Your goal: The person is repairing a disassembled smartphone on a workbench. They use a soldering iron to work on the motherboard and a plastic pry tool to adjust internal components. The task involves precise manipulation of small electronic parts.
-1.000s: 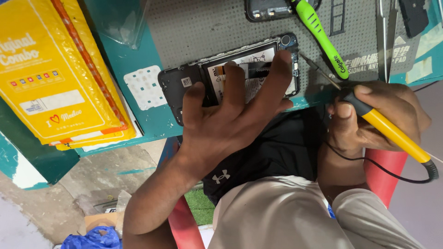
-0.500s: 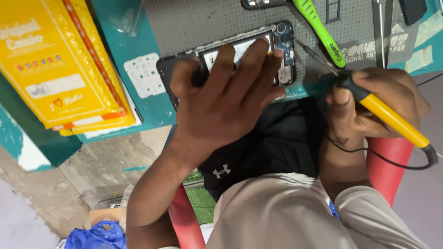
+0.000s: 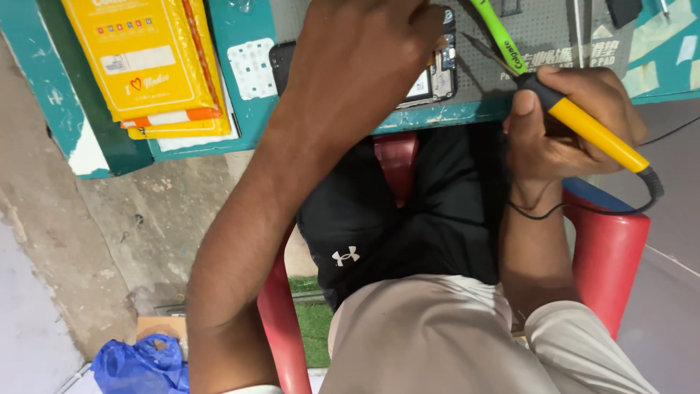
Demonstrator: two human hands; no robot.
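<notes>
My left hand (image 3: pixel 364 51) lies flat on an opened black phone (image 3: pixel 437 69) at the front edge of the grey work mat (image 3: pixel 554 44), covering most of it; only its right end with bare circuit parts shows. My right hand (image 3: pixel 569 120) grips a yellow-handled soldering iron (image 3: pixel 590 131) like a pen. Its thin tip points up-left toward the phone's exposed end and stops a little short of it. A black cord runs from the iron's rear past my wrist.
A green-handled tool (image 3: pixel 499 33) lies on the mat above the iron. Yellow padded envelopes (image 3: pixel 146 66) are stacked on the teal table (image 3: pixel 248 124) at left, beside a white sticker sheet (image 3: pixel 251 69). I sit on a red chair (image 3: pixel 609 241). A blue bag (image 3: pixel 142 361) lies on the floor.
The view has tilted down, so the table sits higher in frame. My left hand has slid further over the phone, hiding more of it. My right hand still holds the iron.
</notes>
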